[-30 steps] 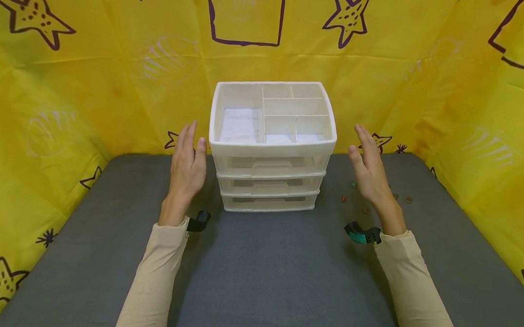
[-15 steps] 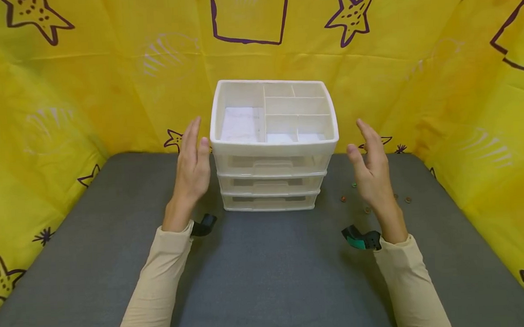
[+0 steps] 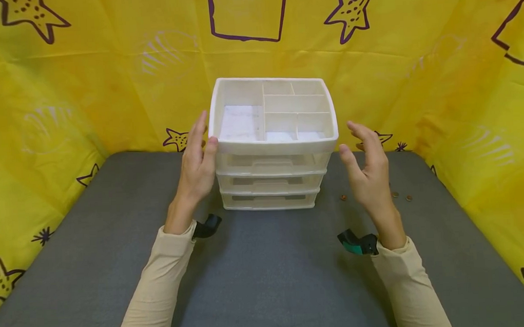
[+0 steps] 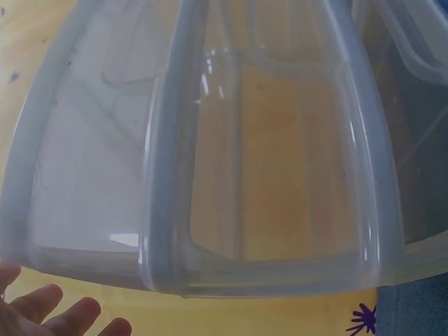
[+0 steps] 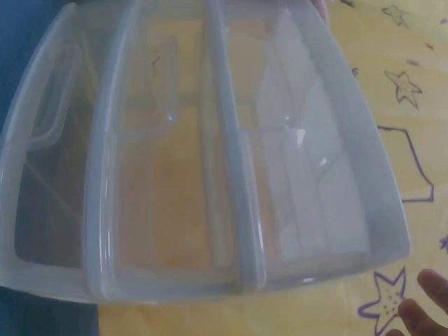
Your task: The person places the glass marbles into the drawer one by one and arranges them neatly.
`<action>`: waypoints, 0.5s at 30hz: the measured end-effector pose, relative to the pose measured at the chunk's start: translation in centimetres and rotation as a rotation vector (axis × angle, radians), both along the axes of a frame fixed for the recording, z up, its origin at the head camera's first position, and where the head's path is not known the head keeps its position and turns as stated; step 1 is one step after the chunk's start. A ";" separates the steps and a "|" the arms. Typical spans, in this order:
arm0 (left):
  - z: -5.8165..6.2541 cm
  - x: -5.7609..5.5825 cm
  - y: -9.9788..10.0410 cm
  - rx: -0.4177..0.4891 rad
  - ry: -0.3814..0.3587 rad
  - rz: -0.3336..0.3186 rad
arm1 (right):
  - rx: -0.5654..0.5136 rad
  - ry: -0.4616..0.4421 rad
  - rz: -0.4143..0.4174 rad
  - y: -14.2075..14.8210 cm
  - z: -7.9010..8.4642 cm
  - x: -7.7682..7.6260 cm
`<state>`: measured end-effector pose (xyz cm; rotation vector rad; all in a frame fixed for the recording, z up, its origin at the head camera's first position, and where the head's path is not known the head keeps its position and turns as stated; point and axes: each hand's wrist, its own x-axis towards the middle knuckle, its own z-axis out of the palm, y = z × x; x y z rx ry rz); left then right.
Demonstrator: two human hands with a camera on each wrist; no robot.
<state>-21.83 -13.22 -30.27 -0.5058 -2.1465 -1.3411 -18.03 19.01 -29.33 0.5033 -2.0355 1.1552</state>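
Observation:
A cream plastic drawer unit (image 3: 274, 147) stands on the grey table. Its open top tray has several compartments, and three see-through drawers, all pushed in, sit below; in the left wrist view the drawer fronts (image 4: 273, 175) fill most of the picture. My left hand (image 3: 196, 169) is at the unit's upper left corner, fingers straight, thumb over the front edge; whether it touches cannot be told. On the other side my right hand (image 3: 370, 173) hovers apart from the unit, its fingers slightly bent and holding nothing. Fingertips (image 5: 416, 318) of it show in the right wrist view.
Small round brownish pieces (image 3: 409, 198) lie on the table (image 3: 267, 280) right of the unit, partly behind my right hand. A yellow cloth (image 3: 175, 89) with starfish drawings hangs behind and along both sides.
My left hand has moved right, up to the unit's corner. My right hand has moved slightly left toward the unit, its fingers bending a little. The drawer unit has not moved.

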 end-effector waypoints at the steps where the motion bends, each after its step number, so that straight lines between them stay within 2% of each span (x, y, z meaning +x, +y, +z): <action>1: 0.0 0.0 0.1 -0.004 0.000 -0.003 | 0.001 0.010 0.006 -0.1 0.0 0.0; 6: -0.1 -0.2 0.5 -0.011 0.016 -0.014 | -0.015 0.086 0.045 -1.1 -0.2 0.1; 11: -0.2 -0.5 0.7 0.020 0.043 -0.032 | -0.039 0.186 0.061 -2.5 -0.4 0.2; 15: -0.2 -0.7 0.9 0.025 0.048 -0.038 | -0.041 0.206 0.075 -3.3 -0.5 0.5</action>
